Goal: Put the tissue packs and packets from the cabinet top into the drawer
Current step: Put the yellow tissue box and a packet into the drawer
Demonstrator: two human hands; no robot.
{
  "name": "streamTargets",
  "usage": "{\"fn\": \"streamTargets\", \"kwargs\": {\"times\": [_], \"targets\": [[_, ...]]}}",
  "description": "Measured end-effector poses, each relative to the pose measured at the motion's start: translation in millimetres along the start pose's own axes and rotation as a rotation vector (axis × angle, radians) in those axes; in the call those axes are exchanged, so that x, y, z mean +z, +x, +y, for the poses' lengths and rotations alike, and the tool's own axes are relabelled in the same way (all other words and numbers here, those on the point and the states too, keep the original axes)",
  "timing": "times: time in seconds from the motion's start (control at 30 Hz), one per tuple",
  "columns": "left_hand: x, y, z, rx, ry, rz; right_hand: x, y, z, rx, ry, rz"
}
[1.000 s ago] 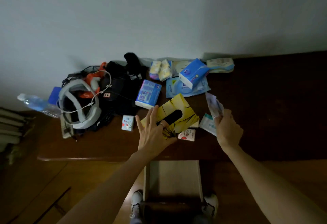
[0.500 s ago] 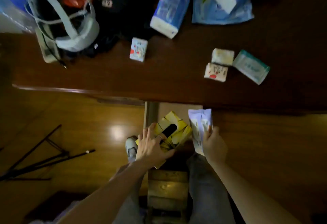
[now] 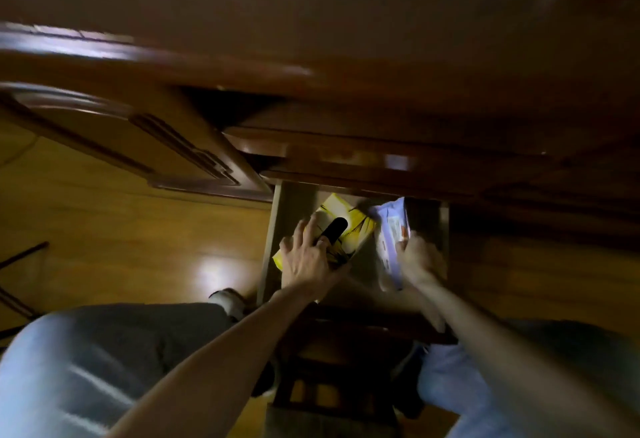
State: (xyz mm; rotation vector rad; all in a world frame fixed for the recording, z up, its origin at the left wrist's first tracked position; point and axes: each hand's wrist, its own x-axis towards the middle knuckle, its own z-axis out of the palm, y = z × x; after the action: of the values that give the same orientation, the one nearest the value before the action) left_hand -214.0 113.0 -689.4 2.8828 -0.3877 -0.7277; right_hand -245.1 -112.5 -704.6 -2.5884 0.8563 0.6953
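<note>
Hands down in the open drawer, one pack in each.

Left hand (image 3: pixel 306 257) has its fingers splayed and curled over the top of the yellow tissue box (image 3: pixel 349 226), gripping it low inside the drawer (image 3: pixel 273 229), toward its 10 o'clock corner. Right hand (image 3: pixel 417 257) is wrapped round the edge of the pale lilac packet (image 3: pixel 391 229), which stands on its side at 2 o'clock of the box, just beside it. Cabinet top (image 3: pixel 311 4) looms dark at 12 o'clock, its front edge overhanging the drawer's far end. Cabinet door (image 3: pixel 138 139) sits at 9 o'clock. Glossy wooden floor (image 3: pixel 121 247) shines at 8 o'clock; grey-trousered knees at 6 o'clock. Everything's blurred.
</note>
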Motion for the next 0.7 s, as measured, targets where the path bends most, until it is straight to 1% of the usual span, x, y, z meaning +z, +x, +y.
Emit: {"fn": "streamTargets", "kwargs": {"times": [0.1, 0.2, 0.3, 0.37, 0.47, 0.53, 0.63, 0.7], "targets": [[50, 20, -5, -0.02, 0.012, 0.028, 39, 26, 13, -0.017, 0.015, 0.027], [80, 32, -5, -0.027, 0.04, 0.079, 64, 37, 20, -0.053, 0.058, 0.121], [86, 23, -9, 0.016, 0.069, 0.164, 73, 28, 16, -0.073, 0.167, 0.198], [84, 3, -11, -0.025, 0.061, 0.181, 71, -1, 14, -0.055, 0.162, 0.185], [69, -17, -12, -0.037, 0.059, 0.223, 55, -25, 18, -0.133, 0.162, 0.19], [60, -20, -15, -0.09, 0.063, 0.185, 40, -29, 16, -0.145, 0.182, 0.214], [66, -27, -26, -0.187, 0.099, 0.085, 36, -37, 17, -0.111, 0.226, 0.234], [73, -27, -34, -0.183, 0.12, 0.071, 39, -35, 18, -0.114, 0.22, 0.241]]}}
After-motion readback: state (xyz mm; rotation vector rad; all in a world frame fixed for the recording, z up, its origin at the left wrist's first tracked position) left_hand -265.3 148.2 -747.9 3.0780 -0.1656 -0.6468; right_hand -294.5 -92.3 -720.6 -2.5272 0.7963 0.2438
